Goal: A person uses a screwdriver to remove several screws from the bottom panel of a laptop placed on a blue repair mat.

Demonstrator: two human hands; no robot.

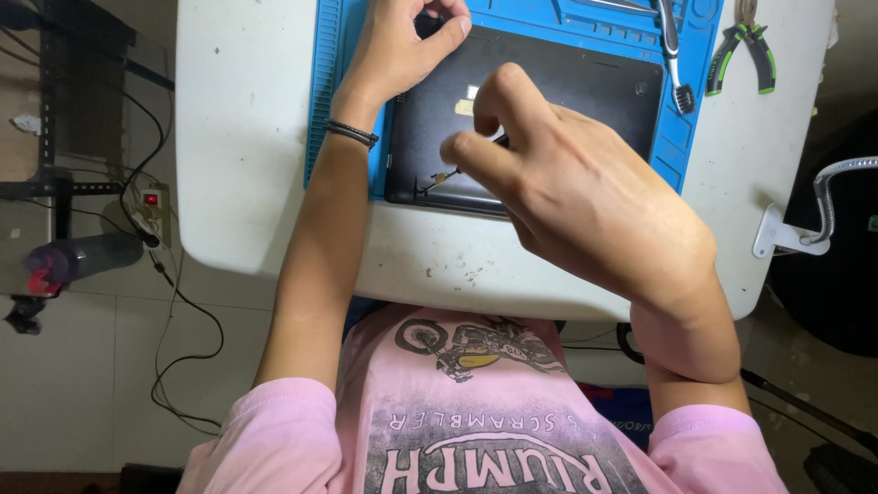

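Note:
A black laptop (585, 87) lies bottom side up on a blue work mat (329, 82) on a white table (247, 137). My right hand (576, 192) pinches a thin screwdriver (453, 171) whose tip touches the laptop's near left corner. My left hand (398, 46) rests on the laptop's far left corner, fingers curled against the case; a dark band sits on that wrist.
A brush with a black handle (672, 55) and green-handled pliers (741, 55) lie at the table's far right. A clamp with a flexible metal arm (823, 210) grips the right edge. On the floor at left are a power strip (151, 206), cables and a dark bottle (78, 261).

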